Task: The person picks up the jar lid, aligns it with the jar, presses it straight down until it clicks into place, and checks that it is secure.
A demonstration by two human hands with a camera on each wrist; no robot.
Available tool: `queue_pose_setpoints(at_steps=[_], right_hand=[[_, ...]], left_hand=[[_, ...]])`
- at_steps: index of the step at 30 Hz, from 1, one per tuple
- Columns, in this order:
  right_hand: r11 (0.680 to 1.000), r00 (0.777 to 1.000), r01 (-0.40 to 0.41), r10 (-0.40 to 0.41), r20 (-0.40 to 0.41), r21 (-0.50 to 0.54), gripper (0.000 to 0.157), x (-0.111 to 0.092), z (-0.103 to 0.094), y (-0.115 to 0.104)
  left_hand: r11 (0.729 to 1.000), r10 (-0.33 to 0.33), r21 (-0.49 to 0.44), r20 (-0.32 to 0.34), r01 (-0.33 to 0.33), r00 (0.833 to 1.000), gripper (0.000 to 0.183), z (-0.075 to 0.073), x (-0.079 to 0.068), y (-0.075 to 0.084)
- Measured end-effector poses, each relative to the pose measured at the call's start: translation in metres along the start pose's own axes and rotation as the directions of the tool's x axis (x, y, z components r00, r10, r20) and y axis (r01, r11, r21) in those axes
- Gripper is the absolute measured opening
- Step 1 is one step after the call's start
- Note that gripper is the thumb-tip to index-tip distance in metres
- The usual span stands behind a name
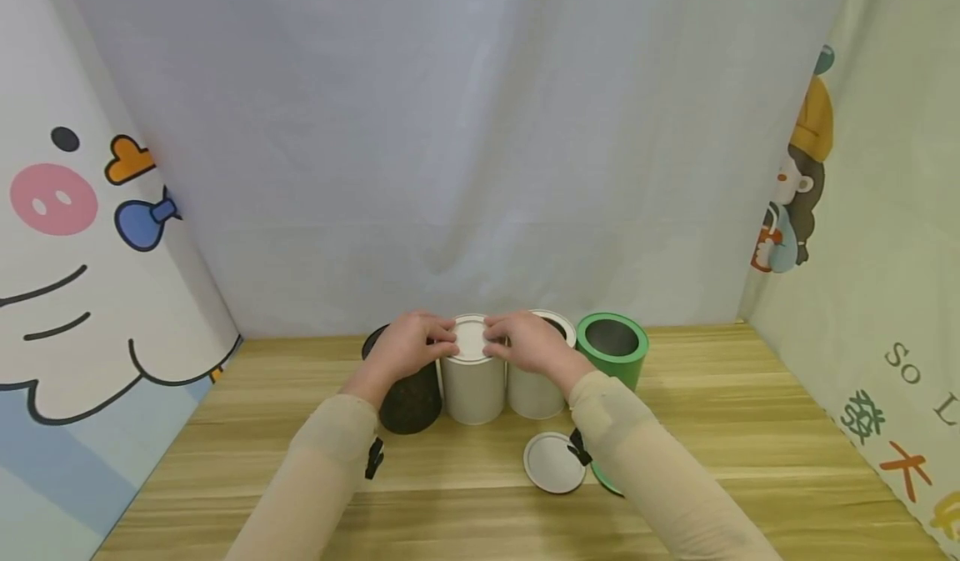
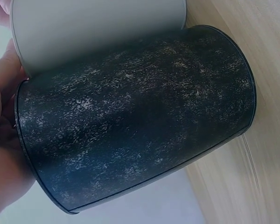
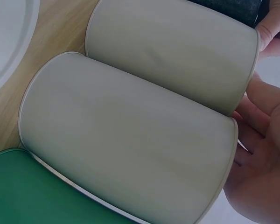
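In the head view a white tin (image 1: 476, 394) carries its white lid (image 1: 470, 338) on top, and both hands meet there. My left hand (image 1: 405, 344) reaches over the black tin (image 2: 135, 116) and holds the lid's left edge with thumb and fingertips. My right hand (image 1: 531, 343) holds the opposite edge, its wrist passing over a second white tin (image 3: 130, 140) whose top is uncovered. Thumb and fingers stand at the tin's rim in the right wrist view. The black tin's top is largely hidden behind the left hand.
An uncovered green tin (image 1: 611, 343) ends the row at the right. A loose white lid (image 1: 555, 463) lies on the wooden table (image 1: 450, 503) in front, beside a green lid (image 1: 606, 479) mostly covered by the right sleeve. A pale curtain (image 1: 480, 144) hangs behind the row.
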State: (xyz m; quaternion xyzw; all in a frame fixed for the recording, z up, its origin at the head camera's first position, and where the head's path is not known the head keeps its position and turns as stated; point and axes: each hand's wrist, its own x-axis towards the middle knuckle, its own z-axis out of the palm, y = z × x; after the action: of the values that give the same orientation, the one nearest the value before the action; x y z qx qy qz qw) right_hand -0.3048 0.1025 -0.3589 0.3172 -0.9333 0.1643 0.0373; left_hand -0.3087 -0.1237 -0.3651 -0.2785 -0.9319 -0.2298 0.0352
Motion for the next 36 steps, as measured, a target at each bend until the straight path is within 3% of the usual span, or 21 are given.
queue_pose_setpoints(at_steps=[8,11,15,19,24,31,36], right_hand=[[1.000,1.000,-0.016,0.016,0.017,0.003,0.015,0.0021,-0.0020,-0.0003],[1.000,0.999,-0.020,0.020,0.028,-0.002,0.022,0.0033,-0.0032,-0.0010],[1.000,0.999,-0.024,0.024,0.036,0.003,0.039,0.0044,-0.0051,-0.0029],[1.000,0.999,-0.022,0.022,0.037,-0.003,0.044,0.0051,-0.0069,-0.0050],[1.000,0.999,-0.014,0.015,0.039,-0.023,0.045,0.0048,-0.0088,-0.0070],[0.996,0.997,-0.051,0.056,0.056,-0.076,0.044,0.0046,-0.0099,-0.0093],[0.998,1.000,-0.005,0.007,0.028,-0.066,0.043,0.0048,-0.0075,-0.0083]], left_hand=[[0.998,-0.011,-0.067,0.004,0.011,1.000,0.028,-0.0026,0.0003,-0.0019],[0.996,-0.031,-0.088,0.016,0.032,0.999,0.029,-0.0030,0.0006,-0.0026],[0.997,-0.022,-0.068,0.020,0.023,1.000,0.028,-0.0031,0.0022,-0.0040],[0.998,-0.012,-0.062,0.016,0.013,1.000,0.027,-0.0037,0.0036,-0.0049],[0.999,-0.009,-0.052,0.031,0.011,0.999,0.026,-0.0052,0.0042,-0.0028],[0.999,0.019,0.035,0.066,-0.021,0.998,0.024,-0.0094,0.0064,0.0034],[0.997,0.060,0.055,0.062,-0.063,0.996,0.023,-0.0085,0.0059,0.0011]])
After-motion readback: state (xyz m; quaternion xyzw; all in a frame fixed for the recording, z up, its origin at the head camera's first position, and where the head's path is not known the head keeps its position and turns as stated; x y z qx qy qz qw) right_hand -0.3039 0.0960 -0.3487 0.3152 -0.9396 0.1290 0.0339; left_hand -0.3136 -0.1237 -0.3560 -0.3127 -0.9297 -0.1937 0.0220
